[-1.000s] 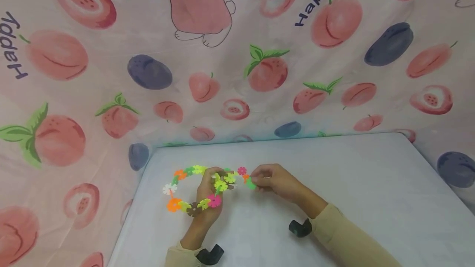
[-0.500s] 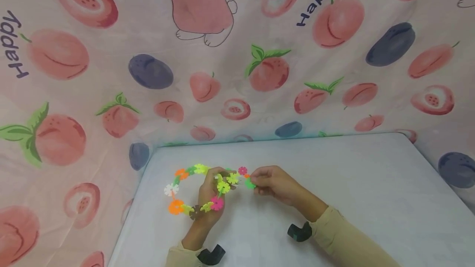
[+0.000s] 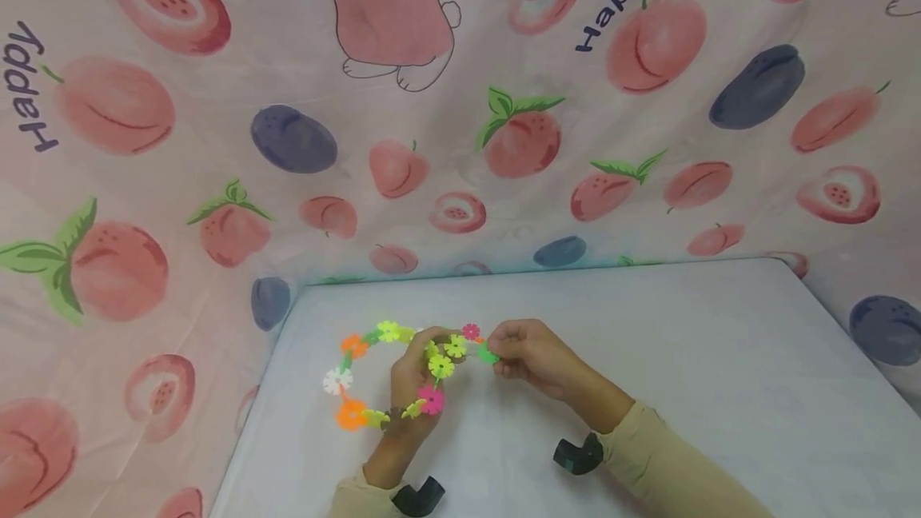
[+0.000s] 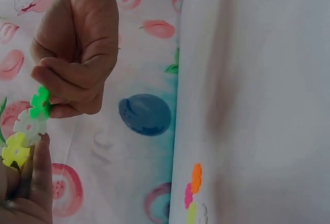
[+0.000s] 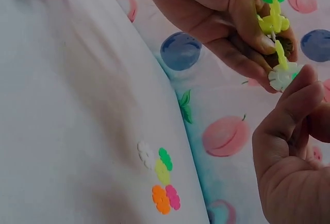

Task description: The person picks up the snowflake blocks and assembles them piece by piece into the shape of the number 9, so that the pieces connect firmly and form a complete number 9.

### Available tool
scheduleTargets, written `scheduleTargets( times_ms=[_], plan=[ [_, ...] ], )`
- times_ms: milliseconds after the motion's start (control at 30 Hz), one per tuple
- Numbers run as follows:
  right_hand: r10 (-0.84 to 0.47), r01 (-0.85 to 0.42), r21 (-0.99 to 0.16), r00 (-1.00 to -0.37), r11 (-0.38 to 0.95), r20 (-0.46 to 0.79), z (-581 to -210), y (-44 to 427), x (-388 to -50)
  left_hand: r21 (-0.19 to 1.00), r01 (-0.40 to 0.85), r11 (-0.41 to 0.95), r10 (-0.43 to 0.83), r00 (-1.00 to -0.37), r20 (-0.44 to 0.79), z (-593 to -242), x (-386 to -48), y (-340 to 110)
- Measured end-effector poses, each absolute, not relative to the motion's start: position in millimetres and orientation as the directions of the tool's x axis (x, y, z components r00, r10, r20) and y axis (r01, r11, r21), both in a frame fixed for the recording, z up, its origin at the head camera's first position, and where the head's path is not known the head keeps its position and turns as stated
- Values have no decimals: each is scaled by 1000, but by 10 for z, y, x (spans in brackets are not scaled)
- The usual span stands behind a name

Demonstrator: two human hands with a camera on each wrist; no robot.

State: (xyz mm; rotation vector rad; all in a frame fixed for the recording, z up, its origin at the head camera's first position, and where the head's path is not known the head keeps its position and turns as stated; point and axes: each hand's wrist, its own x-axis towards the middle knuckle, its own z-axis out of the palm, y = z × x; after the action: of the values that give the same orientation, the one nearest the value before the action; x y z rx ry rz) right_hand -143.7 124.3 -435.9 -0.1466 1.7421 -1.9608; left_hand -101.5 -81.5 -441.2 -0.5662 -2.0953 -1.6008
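My left hand (image 3: 417, 374) holds a chain of toothed plastic snowflake discs, its loop hanging over the wrist with a white disc (image 3: 337, 380), an orange disc (image 3: 352, 415) and a pink disc (image 3: 431, 400). Opposite it, my right hand (image 3: 532, 354) pinches a green snowflake disc (image 4: 40, 103) between thumb and fingers. That green piece meets a pale white disc (image 4: 31, 126) at the chain's end, beside a yellow disc (image 4: 16, 151); whether they are slotted together I cannot tell. In the right wrist view, fingers mostly cover the green disc.
Several loose discs lie on the white table (image 3: 647, 342) behind the hands, including an orange one (image 5: 160, 198), a pink one (image 5: 172, 197) and a white one (image 5: 146, 154). Fruit-printed cloth (image 3: 432, 126) hangs behind the table. Black wrist mounts (image 3: 578, 454) sit at the sleeves.
My left hand and the chain loop have shifted slightly right and down, closer to the right hand. The right hand stays almost in place, still pinching the green disc.
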Motion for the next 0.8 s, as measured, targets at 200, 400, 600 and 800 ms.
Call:
scheduleTargets(
  times_ms=[200, 400, 600, 800],
  plan=[
    [-429, 298, -952, -871, -69, -241, -4350, 1219, -1437, 797, 562, 220, 58, -823, 564, -4291, -956, -785],
    [-432, 327, -941, -864, -92, -258, -4369, 1188, -1437, 799, 570, 191, 90, -821, 564, -4389, -989, -839],
    [-454, 396, -908, -839, -133, -300, -4415, 1145, -1448, 801, 529, 281, 103, -846, 523, -4472, -1074, -900],
    [-494, 407, -906, -816, -120, -301, -4442, 1135, -1460, 771, 493, 404, 58, -854, 516, -4471, -1086, -916]
  ],
)
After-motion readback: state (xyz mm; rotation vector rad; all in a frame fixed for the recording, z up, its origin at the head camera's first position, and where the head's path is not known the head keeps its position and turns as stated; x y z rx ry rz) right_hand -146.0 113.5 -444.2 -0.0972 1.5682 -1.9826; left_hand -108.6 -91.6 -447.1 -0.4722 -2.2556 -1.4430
